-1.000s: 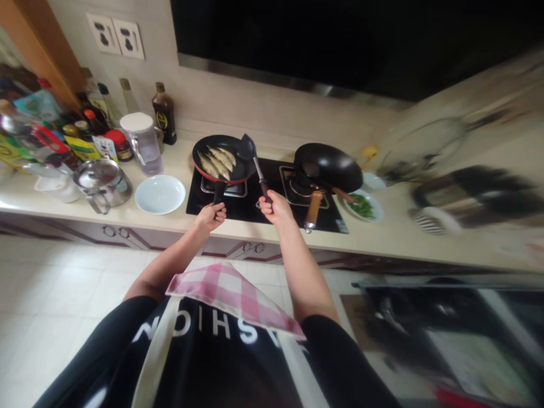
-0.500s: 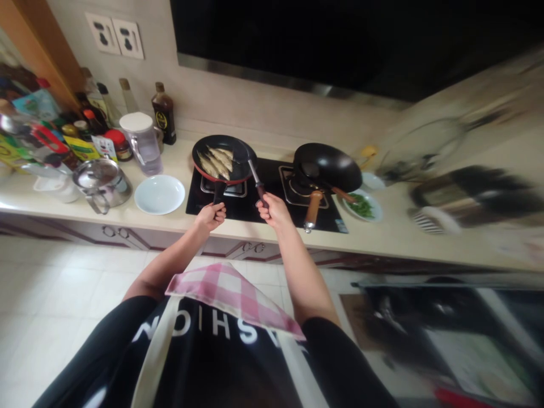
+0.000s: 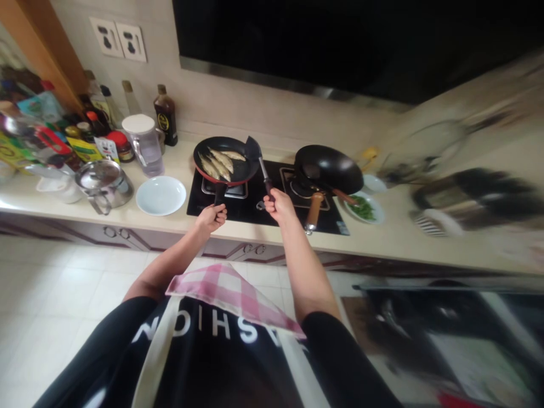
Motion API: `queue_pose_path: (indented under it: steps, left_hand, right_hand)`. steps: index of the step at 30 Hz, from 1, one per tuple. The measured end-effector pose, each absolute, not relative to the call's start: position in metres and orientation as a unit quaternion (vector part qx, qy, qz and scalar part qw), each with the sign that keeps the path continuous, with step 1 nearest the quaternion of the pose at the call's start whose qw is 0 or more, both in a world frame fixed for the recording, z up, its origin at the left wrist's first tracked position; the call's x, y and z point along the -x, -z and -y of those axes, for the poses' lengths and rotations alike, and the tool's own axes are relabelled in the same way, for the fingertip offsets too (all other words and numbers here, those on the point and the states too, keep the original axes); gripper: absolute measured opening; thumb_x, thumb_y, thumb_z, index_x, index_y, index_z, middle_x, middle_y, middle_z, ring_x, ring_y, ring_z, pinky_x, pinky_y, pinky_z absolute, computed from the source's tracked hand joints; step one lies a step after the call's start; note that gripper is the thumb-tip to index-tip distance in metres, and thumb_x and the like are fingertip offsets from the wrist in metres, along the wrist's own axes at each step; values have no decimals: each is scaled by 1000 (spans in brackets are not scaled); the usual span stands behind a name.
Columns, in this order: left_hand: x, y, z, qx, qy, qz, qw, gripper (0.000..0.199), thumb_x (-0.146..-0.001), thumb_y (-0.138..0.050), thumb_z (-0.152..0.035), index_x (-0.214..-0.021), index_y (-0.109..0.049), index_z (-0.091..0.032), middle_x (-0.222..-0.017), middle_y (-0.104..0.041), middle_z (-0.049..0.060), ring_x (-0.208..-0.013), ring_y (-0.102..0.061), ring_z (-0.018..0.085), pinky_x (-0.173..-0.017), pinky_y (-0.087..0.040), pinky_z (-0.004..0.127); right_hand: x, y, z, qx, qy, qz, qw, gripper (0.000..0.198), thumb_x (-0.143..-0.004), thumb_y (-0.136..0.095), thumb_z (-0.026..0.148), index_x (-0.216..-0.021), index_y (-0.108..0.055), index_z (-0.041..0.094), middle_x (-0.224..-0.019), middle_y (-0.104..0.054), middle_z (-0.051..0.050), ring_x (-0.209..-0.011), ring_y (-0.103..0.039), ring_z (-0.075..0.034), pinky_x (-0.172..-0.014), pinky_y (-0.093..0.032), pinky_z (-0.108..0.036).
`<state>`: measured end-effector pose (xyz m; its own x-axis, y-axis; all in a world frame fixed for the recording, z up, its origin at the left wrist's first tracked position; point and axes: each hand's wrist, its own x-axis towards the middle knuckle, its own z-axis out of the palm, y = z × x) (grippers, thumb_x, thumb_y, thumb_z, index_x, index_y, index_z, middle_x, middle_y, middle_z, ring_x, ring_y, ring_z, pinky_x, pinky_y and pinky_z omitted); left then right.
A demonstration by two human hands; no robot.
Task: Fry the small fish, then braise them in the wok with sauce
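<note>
Left hand [image 3: 212, 218] grips the frying pan [image 3: 240, 170] by its handle, right hand [image 3: 279, 205] the spatula [image 3: 253, 151]. Fish [image 3: 221, 164] lie in the pan over the left burner [image 3: 237, 192]. Likely soft, tear-prone: support from underneath, full length. Pan looks rigid; handle only.

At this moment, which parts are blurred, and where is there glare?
In the head view, the counter's right end is smeared, while the fish and frying pan look clearer; also in the head view, glare whitens the floor tiles at left.
</note>
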<state>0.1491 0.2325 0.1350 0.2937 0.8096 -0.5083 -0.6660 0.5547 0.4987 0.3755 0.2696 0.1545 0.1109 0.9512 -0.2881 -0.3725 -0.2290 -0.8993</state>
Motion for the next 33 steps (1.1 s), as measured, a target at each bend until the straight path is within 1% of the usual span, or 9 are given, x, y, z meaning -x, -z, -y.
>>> queue_pose_path:
  steps: [6, 13, 17, 22, 25, 29, 33]
  left_hand:
    - [-149, -135, -233, -101, -462, -377, 796, 24, -92, -47, -3, -72, -44, -14, -61, -44, -2, -39, -33, 0, -36, -16, 9]
    - [-148, -132, -233, -101, -463, -372, 798, 22, -91, -48, -2, -72, -46, -14, -62, -45, -1, -39, -34, 1, -36, -17, 9]
    - [-148, -134, -233, -93, -463, -373, 799, 21, -91, -49, -3, -73, -47, -13, -62, -45, -1, -40, -35, 0, -36, -17, 8]
    - [-148, -136, -231, -92, -466, -373, 797, 21, -91, -50, -3, -72, -47, -13, -62, -45, -1, -39, -34, 0, -36, -18, 8]
    - [-149, -138, -230, -88, -464, -375, 797, 22, -91, -49, -2, -73, -47, -13, -61, -45, -1, -40, -34, 0, -36, -18, 8]
    - [-149, -141, -229, -83, -464, -378, 797, 23, -93, -46, -3, -73, -46, -13, -61, -45, -1, -40, -34, 0, -36, -18, 8]
    - [-150, -142, -229, -83, -464, -377, 797, 23, -93, -46, -3, -72, -46, -13, -61, -45, -1, -40, -34, 0, -36, -18, 8]
  right_hand:
    - [-379, -152, -264, 496, -621, 288, 535, 11, -91, -50, 20, -86, -40, 23, -55, -50, 6, -36, -35, -4, -31, -20, -9]
    - [-377, -149, -259, 483, -632, 280, 538, 19, -89, -57, 27, -86, -39, 23, -56, -48, 8, -37, -33, -3, -31, -20, -9]
    - [-371, -150, -257, 471, -641, 299, 527, 18, -88, -57, 29, -87, -40, 24, -55, -49, 8, -37, -32, -3, -31, -19, -9]
    - [-366, -154, -248, 463, -618, 357, 525, 24, -83, -64, 34, -88, -44, 23, -55, -49, 8, -37, -33, -3, -32, -19, -11]
    - [-366, -156, -238, 447, -629, 378, 511, 27, -80, -67, 35, -90, -45, 22, -57, -51, 8, -37, -33, -3, -32, -18, -12]
    - [-362, -156, -228, 464, -634, 380, 489, 29, -79, -68, 36, -92, -47, 21, -56, -51, 8, -37, -33, -3, -32, -17, -12]
    - [-358, -158, -224, 477, -612, 386, 500, 28, -79, -68, 38, -91, -49, 21, -56, -50, 8, -37, -33, -3, -32, -17, -13]
